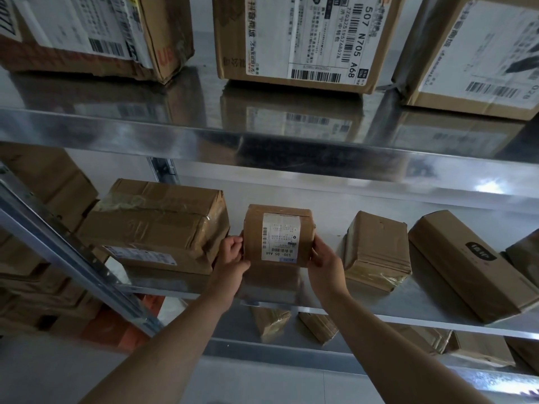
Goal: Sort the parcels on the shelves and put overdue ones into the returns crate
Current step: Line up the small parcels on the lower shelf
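- Small brown parcel held at the centre of the frame, label side toward the camera, over the front part of the middle shelf.
- Left hand grasping the parcel's left edge, fingers curled round the side, thumb near the front face.
- Right hand grasping the parcel's right edge, palm against the side, fingers wrapped behind.
- White label turned sideways on the parcel, barcode along its left margin, "530- D5 A68" readable along the lower edge.
- Large taped box just left of the held parcel, resting on the same shelf, label along its lower front.
- Squat taped box just right of the right hand, then a long box lying slantwise toward the right edge of the frame.
- Upper shelf shiny and mirror-like, carrying three bigger cartons: one at upper left, one at top centre printed "507 N705 A68", one at upper right.
- More small parcels seen on the lower shelf, under the middle one, at lower centre and lower right.
- Stacked cartons at the left edge, behind a slanted metal upright.
- No crate identifiable anywhere in the frame.
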The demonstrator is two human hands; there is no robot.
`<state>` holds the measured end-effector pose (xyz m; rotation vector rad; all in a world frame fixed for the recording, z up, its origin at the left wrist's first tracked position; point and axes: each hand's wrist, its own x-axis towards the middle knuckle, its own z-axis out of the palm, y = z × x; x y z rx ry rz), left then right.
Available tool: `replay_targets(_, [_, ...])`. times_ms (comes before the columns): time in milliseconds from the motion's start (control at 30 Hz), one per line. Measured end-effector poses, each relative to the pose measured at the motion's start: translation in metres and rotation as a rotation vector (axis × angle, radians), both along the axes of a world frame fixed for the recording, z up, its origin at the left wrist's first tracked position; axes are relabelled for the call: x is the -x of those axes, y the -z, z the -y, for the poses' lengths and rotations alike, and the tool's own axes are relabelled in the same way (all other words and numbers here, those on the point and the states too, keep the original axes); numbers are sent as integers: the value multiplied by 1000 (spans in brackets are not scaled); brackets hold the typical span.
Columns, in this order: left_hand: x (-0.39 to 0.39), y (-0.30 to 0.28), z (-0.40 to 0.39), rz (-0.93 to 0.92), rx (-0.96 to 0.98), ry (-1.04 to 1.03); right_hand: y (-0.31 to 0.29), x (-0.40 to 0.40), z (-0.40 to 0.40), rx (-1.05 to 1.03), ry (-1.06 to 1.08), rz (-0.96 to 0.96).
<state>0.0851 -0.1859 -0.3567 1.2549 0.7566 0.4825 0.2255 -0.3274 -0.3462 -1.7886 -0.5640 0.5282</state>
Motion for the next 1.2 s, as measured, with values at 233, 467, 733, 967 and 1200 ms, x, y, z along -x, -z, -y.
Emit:
replay_targets(233, [15, 16, -1, -37, 84, 7, 16, 9, -4, 6, 5, -116])
replay_targets(467, [23, 17, 3, -60, 98, 51, 36, 22, 1, 21, 53, -221])
replay_targets(733, [33, 23, 2, 35, 30, 71, 26, 22, 5, 40, 176, -136])
replay_targets(967, [18, -13, 13, -51, -716, -11, -8, 8, 9, 80, 166, 165])
replay_targets(1200, [-56, -69, 59, 86, -769, 43, -37, -53, 51, 93, 221, 352])
